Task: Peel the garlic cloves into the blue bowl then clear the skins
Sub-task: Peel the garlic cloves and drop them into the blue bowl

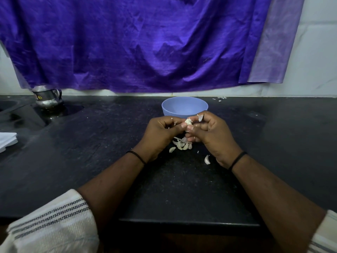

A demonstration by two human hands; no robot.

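A blue bowl (184, 106) stands at the back middle of the black counter (91, 143), and its visible inside looks empty. Just in front of it both hands meet over one garlic clove (187, 122). My left hand (160, 133) pinches the clove from the left, while my right hand (209, 132) pinches it from the right, with a flake of skin (200, 117) stuck at its fingertips. Under the hands lies a small pile of cloves and skins (181, 144). A single clove (207, 159) lies beside my right wrist.
A steel jug (47, 97) stands at the back left near a sink recess. Folded white cloth (7, 141) lies at the left edge. A few skin scraps (220, 98) sit at the back right. A purple cloth (145, 42) hangs on the wall behind.
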